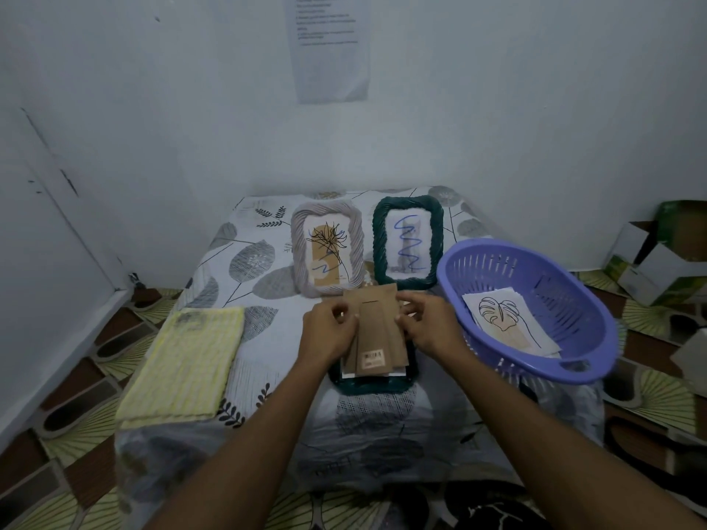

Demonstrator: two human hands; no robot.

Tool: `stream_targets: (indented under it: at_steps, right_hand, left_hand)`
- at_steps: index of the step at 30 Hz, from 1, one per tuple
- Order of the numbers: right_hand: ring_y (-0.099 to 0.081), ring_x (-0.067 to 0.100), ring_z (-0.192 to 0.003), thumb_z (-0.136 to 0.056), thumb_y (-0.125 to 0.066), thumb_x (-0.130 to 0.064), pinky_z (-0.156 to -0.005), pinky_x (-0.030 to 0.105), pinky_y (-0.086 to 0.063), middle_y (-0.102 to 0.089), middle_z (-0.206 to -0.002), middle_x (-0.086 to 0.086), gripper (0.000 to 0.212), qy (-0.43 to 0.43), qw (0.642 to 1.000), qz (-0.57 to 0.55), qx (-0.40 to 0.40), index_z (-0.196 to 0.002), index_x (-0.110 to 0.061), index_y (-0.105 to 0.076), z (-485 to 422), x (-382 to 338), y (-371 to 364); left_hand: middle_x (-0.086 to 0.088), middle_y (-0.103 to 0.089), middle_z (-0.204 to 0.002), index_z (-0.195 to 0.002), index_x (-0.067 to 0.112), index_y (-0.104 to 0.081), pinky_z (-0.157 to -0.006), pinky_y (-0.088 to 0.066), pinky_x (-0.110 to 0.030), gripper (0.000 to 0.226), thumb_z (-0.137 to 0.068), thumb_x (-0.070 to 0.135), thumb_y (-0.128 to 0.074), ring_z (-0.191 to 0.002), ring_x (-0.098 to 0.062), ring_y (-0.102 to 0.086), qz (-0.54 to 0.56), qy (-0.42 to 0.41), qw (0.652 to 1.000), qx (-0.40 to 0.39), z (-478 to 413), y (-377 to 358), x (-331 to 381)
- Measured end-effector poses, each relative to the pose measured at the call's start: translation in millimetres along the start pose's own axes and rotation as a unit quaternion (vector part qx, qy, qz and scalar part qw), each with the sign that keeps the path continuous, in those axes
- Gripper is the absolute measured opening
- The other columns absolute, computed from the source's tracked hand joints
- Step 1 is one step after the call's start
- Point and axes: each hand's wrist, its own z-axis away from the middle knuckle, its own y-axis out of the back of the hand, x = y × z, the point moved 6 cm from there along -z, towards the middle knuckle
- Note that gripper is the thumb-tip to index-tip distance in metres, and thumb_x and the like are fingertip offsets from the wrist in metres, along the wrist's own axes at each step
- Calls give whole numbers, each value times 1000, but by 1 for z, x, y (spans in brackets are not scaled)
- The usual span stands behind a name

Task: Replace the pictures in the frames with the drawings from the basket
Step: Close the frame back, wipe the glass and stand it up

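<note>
A dark green frame (373, 388) lies face down at the table's middle. Above it is its brown cardboard backing (377, 330), with a barcode sticker and a stand flap. My left hand (331, 328) grips the backing's left edge and my right hand (428, 325) grips its right edge. A grey frame (327, 254) stands behind with a leaf picture and a blue scribble. To its right stands a second dark green frame (408, 242) holding a blue scribble drawing. The purple basket (535, 311) on the right holds leaf-drawing sheets (509, 323).
A folded yellow cloth (187, 361) lies on the table's left side. The table wears a leaf-print cover (245, 262) and stands against a white wall. Cardboard boxes (658, 258) sit on the patterned floor at far right.
</note>
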Motion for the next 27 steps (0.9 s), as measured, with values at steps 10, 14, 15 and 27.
stream_targets:
  at_steps: [10,14,15,27]
  right_hand:
    - [-60,15,-87,-88,-66,-10,-82,28,-49,-65,-91,-1,44,4,999,45,-12,-132,-11,-57,8,8,-10]
    - [-60,13,-85,-88,-66,-13,-81,26,-47,-66,-86,-4,43,11,998,65,-20,-131,-13,-59,6,10,-14]
    - [-59,13,-85,-88,-67,-15,-81,25,-45,-67,-87,-4,43,12,997,73,-21,-131,-14,-59,6,11,-15]
    - [-46,23,-105,-92,-60,-23,-84,34,-40,-67,-104,4,25,102,977,185,-38,-115,-17,-69,11,18,-21]
  left_hand:
    - [-6,-63,-126,-124,13,-62,-101,-43,-36,43,-83,21,-70,-116,-25,-52,-95,-97,991,-2,6,-1,-20]
    - [-6,-64,-124,-124,15,-63,-100,-45,-42,43,-83,23,-70,-116,-25,-54,-106,-104,989,-3,6,-1,-25]
    - [-5,-64,-123,-123,16,-63,-100,-45,-44,42,-82,24,-70,-117,-24,-54,-109,-107,988,-1,5,-1,-26]
    - [1,-63,-120,-122,21,-61,-100,-35,-42,34,-88,29,-60,-119,-21,-45,-166,-152,974,3,10,-7,-33]
